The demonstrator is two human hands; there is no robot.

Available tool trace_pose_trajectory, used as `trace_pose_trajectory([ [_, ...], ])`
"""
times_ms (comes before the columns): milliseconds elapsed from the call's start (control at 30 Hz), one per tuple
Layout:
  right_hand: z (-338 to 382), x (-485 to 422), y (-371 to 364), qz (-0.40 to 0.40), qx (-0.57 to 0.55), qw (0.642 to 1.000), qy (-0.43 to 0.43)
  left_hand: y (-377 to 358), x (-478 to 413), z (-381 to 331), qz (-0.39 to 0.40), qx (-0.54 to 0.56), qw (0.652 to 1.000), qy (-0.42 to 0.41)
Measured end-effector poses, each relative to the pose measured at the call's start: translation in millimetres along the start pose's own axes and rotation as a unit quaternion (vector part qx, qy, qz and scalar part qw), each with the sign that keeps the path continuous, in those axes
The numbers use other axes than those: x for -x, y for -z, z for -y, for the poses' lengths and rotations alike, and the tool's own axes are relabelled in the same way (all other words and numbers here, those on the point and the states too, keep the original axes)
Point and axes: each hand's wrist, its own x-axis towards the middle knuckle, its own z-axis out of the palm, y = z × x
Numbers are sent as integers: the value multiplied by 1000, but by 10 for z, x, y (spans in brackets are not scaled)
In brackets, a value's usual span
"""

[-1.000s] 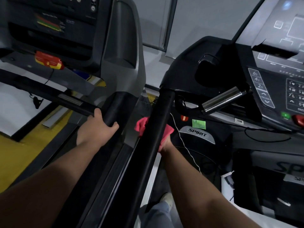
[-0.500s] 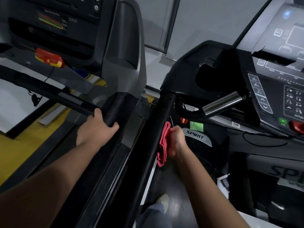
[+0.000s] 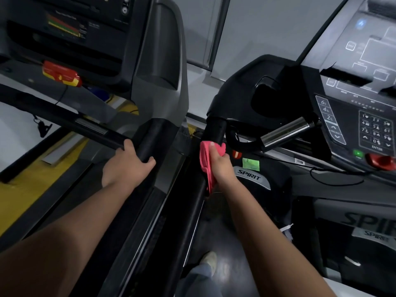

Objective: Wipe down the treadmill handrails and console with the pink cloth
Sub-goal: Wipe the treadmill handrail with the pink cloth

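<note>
in the head view, the right hand [image 3: 221, 166] grasped the crumpled pink cloth [image 3: 207, 166] against the black padded handrail [image 3: 194, 202] near its top, likely to rub it. the left hand [image 3: 126, 165] clasped the neighbouring treadmill's black rail [image 3: 150, 142], seemingly for balance.

Item one, the floor [image 3: 232, 273]: we log it as dark and glossy in the gap between the two machines, with a yellow band [image 3: 19, 196] on the left side.

- Standing on it: the left-hand treadmill [image 3: 154, 67], grey-bodied, and the right-hand treadmill [image 3: 251, 179], black, its motor cover lettered SPIRIT.
- On the dark patch: one pale shoe [image 3: 211, 261] under a blue-grey trouser leg.
- On the yellow band: a flat grey strip [image 3: 62, 151]; we cannot tell whether it is loose or fixed.
</note>
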Motion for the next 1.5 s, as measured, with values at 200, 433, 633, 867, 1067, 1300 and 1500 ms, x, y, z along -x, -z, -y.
trace_pose_trajectory([
  [200,-155,161,43,41,-183,978,-96,11,9,-6,-1,3,1000,-2],
  [433,46,205,-31,26,-126,992,-11,4,3,-16,-7,0,1000,-5],
  [633,15,-53,-32,20,-244,957,-156,-12,-9,-5,-5,-4,1000,-4],
  [867,-195,-48,-51,24,-226,966,-121,3,0,-16,-6,-2,1000,-1],
  [1067,-96,-178,-36,16,-178,983,-41,-6,0,-8,-3,-4,1000,-4],
  [1300,-113,-346,3,101,-385,904,-157,-19,-13,-21,-5,-20,1000,-1],
  [1500,-261,-417,-312,183,-446,873,-69,-33,-33,-19,-8,-14,1000,12],
])
